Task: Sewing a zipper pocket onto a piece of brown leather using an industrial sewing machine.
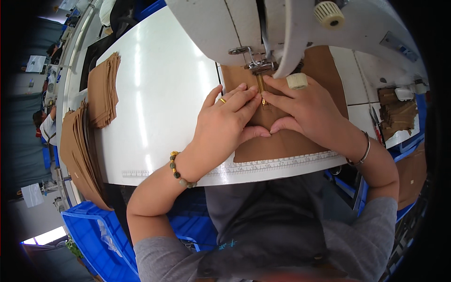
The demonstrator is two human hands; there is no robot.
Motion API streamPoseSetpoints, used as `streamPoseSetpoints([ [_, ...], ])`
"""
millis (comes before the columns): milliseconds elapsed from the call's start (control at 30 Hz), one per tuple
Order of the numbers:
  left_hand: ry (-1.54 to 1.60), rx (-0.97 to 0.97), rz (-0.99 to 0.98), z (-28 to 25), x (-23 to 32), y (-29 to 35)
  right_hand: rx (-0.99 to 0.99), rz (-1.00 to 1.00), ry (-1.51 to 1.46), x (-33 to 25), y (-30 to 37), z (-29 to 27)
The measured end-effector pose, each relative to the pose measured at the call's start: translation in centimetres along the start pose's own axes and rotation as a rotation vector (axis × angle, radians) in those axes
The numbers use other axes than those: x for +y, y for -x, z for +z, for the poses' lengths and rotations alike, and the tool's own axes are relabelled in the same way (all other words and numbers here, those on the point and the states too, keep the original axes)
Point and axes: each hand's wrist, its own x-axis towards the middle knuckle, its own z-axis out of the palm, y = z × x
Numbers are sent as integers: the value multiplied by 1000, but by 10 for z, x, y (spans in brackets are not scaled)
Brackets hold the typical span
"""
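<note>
A brown fabric panel (277, 145) lies flat on the white table under the sewing machine (206, 23). A narrow gold zipper (261, 84) runs toward me from the presser foot (259, 66). My left hand (223, 115) rests on the panel, its fingers stretched out and the fingertips at the zipper's left edge. On the other side, my right hand (310, 105) lies with extended fingers pressing beside the zipper. Both thumbs point inward and nearly meet on the brown fabric. Neither hand grips anything; the needle tip is too small to make out.
Stacks of brown fabric pieces (103, 89) lie at the table's left edge, with more (77, 150) hanging over it. A ruler strip (282, 164) follows the front edge. Scissors (377, 124) and fabric scraps (397, 113) are at right. A blue crate (94, 230) stands lower left.
</note>
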Motion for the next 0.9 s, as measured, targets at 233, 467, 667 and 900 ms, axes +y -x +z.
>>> streamPoseSetpoints([
  [233,-22,68,-1,6,-15,-15,78,17,-17,13,-8,7],
  [467,21,102,-3,9,-16,-16,78,7,0,18,-9,4],
  [667,44,136,-9,7,-9,-11,-24,53,36,18,-8,1],
  [900,39,121,22,6,-10,-8,37,57,59,15,-8,5],
])
